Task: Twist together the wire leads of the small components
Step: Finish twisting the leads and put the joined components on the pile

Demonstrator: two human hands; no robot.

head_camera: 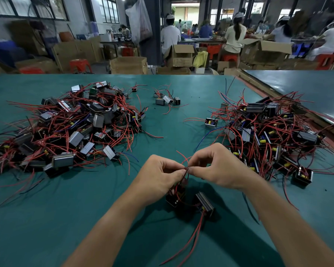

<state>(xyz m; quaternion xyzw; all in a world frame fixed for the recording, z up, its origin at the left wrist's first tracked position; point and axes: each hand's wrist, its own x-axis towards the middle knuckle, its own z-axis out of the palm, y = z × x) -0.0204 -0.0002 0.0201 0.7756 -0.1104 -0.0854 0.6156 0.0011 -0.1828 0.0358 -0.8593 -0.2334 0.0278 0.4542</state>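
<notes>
Two small black box components hang below my hands over the green table: one [175, 197] under my left hand, the other [204, 204] to its right with red leads trailing toward me. My left hand [158, 175] and my right hand [218, 166] meet at the centre. Each pinches the thin red wire leads [186, 167] between thumb and fingertips, where the leads cross and loop upward. The left component is partly hidden by my left palm.
A large pile of components with red wires [69, 128] lies at the left, another pile [268, 135] at the right, and a small group [167, 99] at the back centre. The green table [46, 218] ends in a raised edge at the right. People work among cardboard boxes behind.
</notes>
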